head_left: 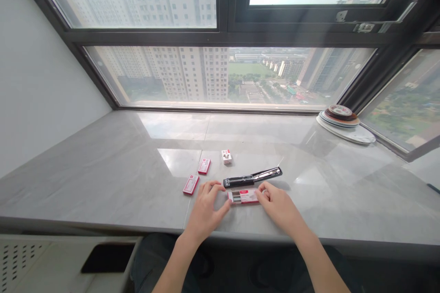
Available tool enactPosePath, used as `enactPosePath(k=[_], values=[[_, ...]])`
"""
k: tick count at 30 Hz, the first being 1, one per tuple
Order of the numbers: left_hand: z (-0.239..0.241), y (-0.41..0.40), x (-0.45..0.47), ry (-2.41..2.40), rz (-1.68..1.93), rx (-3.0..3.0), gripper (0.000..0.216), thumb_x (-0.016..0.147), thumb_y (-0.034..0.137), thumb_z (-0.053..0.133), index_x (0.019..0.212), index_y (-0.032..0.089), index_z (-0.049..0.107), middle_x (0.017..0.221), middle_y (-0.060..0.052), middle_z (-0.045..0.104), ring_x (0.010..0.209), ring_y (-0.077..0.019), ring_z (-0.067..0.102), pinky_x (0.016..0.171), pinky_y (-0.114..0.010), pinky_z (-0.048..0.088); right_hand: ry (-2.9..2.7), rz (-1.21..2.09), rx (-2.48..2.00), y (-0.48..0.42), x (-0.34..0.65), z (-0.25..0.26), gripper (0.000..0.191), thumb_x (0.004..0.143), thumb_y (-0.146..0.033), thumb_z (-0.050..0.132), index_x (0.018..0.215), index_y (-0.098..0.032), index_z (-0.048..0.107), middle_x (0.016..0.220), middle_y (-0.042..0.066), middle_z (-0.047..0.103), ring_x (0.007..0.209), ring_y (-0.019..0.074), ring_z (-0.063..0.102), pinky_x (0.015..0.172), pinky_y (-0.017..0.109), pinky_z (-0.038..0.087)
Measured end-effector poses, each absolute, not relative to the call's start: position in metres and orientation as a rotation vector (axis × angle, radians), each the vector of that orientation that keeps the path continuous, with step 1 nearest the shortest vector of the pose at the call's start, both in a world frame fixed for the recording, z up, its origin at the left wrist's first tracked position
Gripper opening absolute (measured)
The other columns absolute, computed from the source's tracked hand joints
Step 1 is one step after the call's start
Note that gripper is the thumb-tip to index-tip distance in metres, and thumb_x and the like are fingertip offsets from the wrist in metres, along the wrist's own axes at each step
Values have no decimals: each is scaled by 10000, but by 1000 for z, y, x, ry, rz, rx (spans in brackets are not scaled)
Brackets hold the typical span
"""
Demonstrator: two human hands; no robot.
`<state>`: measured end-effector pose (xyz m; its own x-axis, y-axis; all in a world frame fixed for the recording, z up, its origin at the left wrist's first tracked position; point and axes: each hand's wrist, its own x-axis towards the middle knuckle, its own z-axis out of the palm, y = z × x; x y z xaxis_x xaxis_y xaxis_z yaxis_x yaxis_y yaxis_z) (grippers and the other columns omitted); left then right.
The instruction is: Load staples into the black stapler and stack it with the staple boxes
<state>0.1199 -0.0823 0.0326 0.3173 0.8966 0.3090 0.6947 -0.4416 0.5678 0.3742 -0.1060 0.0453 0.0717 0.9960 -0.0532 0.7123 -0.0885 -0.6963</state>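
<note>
A small red and white staple box (243, 197) lies slid open on the grey stone sill (113, 174). My left hand (205, 210) pinches its left end and my right hand (277, 203) pinches its right end. Just behind the box lies a black stapler (252, 177), folded open flat. Two closed red staple boxes (191, 184) (204, 165) rest to the left of my hands. A third small box (226, 156) stands further back.
A stack of plates (343, 121) sits at the sill's far right corner by the window. A white cabinet top with a dark slot (106, 258) is below the sill at the left. Windows run along the back.
</note>
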Motion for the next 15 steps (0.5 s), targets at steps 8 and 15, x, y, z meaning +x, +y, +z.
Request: enactPosePath(k=[8,15], values=[[29,-84,153,1552,815,2315,346,1048,303,457,725,227,554,761,-21,651,810,-220,593,791,-384,416,-1729,820,-1774,-106,371,26,295,977,-432,492,788,-228,589,636,-11,606,615,168,533,586,274,324],[37,-87,162,1569,890,2294,234,1051,373,470,1061,278,683,906,-28,668,860,-216,633,830,-382,418,-1231,1172,-1842,-102,429,24,524,874,-636,629,1176,-211,579,603,-56,525,433,119,395,440,257,254]])
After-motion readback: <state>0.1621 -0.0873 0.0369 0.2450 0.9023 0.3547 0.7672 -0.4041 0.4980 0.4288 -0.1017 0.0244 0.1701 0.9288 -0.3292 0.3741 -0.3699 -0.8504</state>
